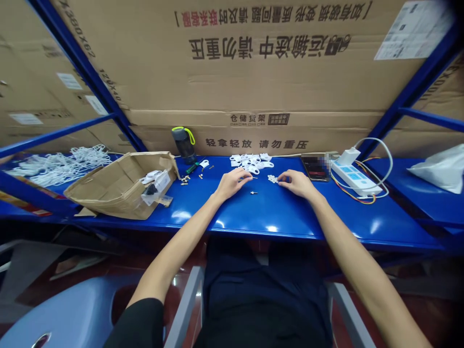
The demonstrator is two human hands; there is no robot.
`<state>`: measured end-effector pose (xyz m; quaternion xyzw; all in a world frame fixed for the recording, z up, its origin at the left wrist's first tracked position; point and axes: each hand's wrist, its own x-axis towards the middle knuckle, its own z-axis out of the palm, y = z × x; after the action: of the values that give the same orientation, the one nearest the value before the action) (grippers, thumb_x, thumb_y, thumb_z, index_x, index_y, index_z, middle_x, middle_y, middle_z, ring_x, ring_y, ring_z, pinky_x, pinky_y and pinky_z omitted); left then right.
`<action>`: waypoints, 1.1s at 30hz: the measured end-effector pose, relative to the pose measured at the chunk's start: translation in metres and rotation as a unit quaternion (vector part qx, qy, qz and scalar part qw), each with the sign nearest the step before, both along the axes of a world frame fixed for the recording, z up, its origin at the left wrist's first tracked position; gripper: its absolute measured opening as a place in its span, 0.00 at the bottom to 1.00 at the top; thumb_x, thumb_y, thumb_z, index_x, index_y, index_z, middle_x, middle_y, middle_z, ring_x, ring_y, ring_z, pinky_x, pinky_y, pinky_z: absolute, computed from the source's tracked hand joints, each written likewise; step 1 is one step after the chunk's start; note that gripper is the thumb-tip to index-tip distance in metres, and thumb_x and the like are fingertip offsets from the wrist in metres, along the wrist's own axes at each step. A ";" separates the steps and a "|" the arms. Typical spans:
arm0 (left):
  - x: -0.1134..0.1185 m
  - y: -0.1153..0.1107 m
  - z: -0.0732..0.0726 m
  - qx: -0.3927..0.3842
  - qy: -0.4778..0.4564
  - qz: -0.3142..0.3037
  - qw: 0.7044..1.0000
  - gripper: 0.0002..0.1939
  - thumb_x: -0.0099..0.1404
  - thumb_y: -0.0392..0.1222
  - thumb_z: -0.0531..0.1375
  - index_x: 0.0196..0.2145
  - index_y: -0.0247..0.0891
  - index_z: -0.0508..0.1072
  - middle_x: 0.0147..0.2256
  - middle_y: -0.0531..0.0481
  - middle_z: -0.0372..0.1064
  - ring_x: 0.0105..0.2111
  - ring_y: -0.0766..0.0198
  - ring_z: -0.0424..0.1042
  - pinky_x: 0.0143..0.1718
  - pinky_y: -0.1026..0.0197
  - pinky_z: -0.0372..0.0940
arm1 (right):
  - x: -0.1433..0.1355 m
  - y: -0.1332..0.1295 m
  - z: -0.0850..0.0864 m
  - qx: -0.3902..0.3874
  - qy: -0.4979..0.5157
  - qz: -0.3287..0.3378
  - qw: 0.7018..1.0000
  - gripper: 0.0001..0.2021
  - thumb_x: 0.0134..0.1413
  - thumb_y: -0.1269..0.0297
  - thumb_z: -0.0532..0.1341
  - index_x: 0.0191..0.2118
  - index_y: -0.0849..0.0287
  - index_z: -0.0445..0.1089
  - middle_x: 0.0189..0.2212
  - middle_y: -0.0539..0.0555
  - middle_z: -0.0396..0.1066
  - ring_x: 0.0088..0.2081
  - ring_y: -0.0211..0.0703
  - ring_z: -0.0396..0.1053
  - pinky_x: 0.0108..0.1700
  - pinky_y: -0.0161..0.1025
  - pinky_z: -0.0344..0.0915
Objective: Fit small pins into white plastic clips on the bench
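Blue and glossy, a tabletop [268, 212] lies beneath two bare hands. The left hand [230, 184] is closed in a pinch, with a thin pin [255, 178] sticking out from between thumb and forefinger. The right hand [296, 184] has its thumb and forefinger curled together at the edge of a pile of tiny white pieces [272, 179]; whether it grips one cannot be told. Just nearer the body than the pinched pin, a small metal fitting [254, 193] lies on its side. Just beyond the left fingertips is a cluster of white plastic parts [251, 161], several with round holes. Past the right hand are a dark phone [314, 168] and, farther right, a white power strip [354, 178] with a looping cable. Left of the left hand lie small brass-coloured pieces [185, 180], a green-handled tool [192, 168] and, behind them, a dark bottle [184, 145] with a yellow-green strap. Farther left sit an open cardboard box [108, 191] and a tangle of white cords [61, 166]. Upright printed cardboard [246, 92] stands behind everything.
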<state>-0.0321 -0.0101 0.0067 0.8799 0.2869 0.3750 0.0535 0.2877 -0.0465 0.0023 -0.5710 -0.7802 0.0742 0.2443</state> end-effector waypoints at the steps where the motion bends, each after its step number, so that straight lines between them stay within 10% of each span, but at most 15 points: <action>1: 0.000 0.000 0.000 0.002 0.001 0.000 1.000 0.17 0.78 0.54 0.57 0.45 0.41 0.81 0.42 0.47 0.78 0.44 0.61 0.77 0.43 0.62 0.70 | 0.000 0.001 -0.001 -0.003 0.001 -0.002 1.000 0.08 0.62 0.58 0.67 0.44 0.51 0.82 0.42 0.54 0.80 0.41 0.48 0.74 0.42 0.41 0.66; 20: 0.000 0.002 -0.002 0.010 0.002 -0.013 1.000 0.18 0.78 0.54 0.57 0.45 0.41 0.82 0.41 0.48 0.78 0.41 0.62 0.76 0.41 0.63 0.68 | -0.011 0.000 -0.002 0.041 0.080 -0.006 0.996 0.10 0.63 0.55 0.66 0.38 0.53 0.84 0.39 0.56 0.82 0.41 0.52 0.76 0.47 0.46 0.69; 33: 0.010 -0.005 -0.003 -0.023 -0.091 -0.060 0.994 0.17 0.76 0.54 0.61 0.44 0.39 0.83 0.40 0.46 0.78 0.37 0.62 0.76 0.43 0.61 0.70 | -0.068 -0.022 0.010 -0.118 0.437 0.096 0.886 0.20 0.52 0.44 0.73 0.41 0.56 0.83 0.39 0.57 0.84 0.41 0.52 0.80 0.39 0.43 0.72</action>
<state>-0.0222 -0.0150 0.0042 0.8564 0.2361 0.4426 0.1223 0.2196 -0.0689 0.0126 -0.4278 -0.6307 0.4313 0.4829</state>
